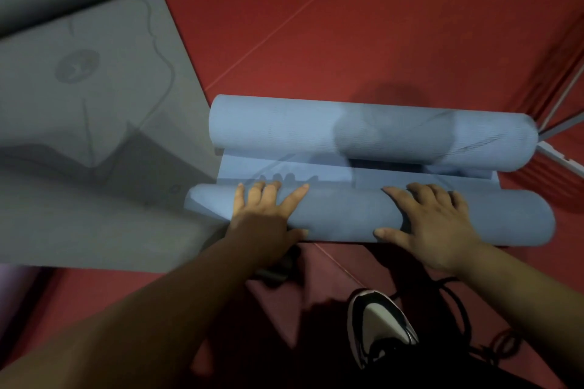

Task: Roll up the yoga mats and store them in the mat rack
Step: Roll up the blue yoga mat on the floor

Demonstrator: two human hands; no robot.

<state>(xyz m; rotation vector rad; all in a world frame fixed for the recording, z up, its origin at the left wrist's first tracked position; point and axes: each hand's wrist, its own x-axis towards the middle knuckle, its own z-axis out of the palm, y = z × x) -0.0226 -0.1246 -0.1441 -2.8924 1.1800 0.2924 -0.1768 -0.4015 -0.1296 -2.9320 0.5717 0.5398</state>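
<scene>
Left hand (265,213) and right hand (434,224) press flat on the blue mat (343,215) — its left end blurred.

Dim, motion-blurred, hard shadows, wide-angle edge distortion.

A light blue yoga mat (373,133) lies on the red floor (347,25), rolled from both ends into two parallel rolls, a flat strip between. Left of it a grey yoga mat (94,104) lies spread flat.
</scene>
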